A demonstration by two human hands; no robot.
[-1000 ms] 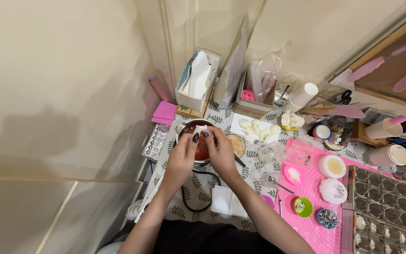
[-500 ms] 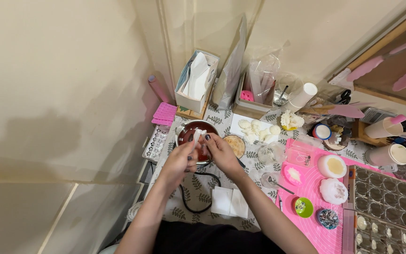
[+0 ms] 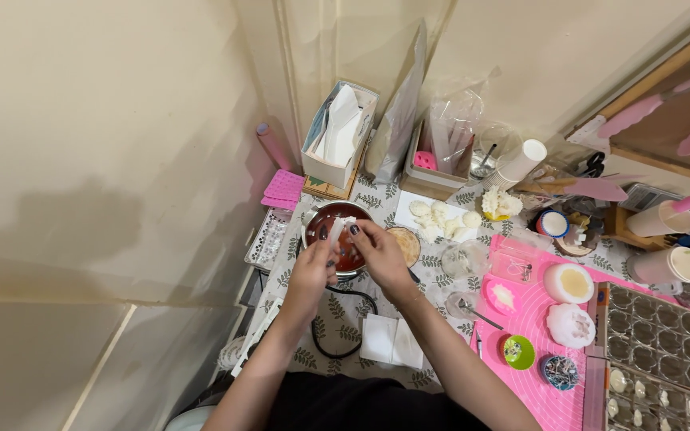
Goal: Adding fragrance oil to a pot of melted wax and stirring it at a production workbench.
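Hovering over a metal pot (image 3: 337,239) of reddish liquid, the left hand (image 3: 313,271) and right hand (image 3: 378,254) together pinched a small white piece (image 3: 335,231). The pot sat on the desk (image 3: 337,315) beside a white napkin (image 3: 389,342).

Bright, even light, soft shadows, wide-angle distortion

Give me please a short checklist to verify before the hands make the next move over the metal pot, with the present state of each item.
1. Both hands on the white piece: ok. The left hand and right hand pinch a small white piece between the fingertips.
2. Piece above the metal pot: ok, it is over the reddish contents.
3. Pot standing flat on the table: ok, as far as visible.
4. Black cord free of the arms: cannot tell; it loops on the table between the forearms.
5. Small bowl beside the pot is free: not ok, it sits right against the right hand.
6. Heat of the pot: cannot tell.
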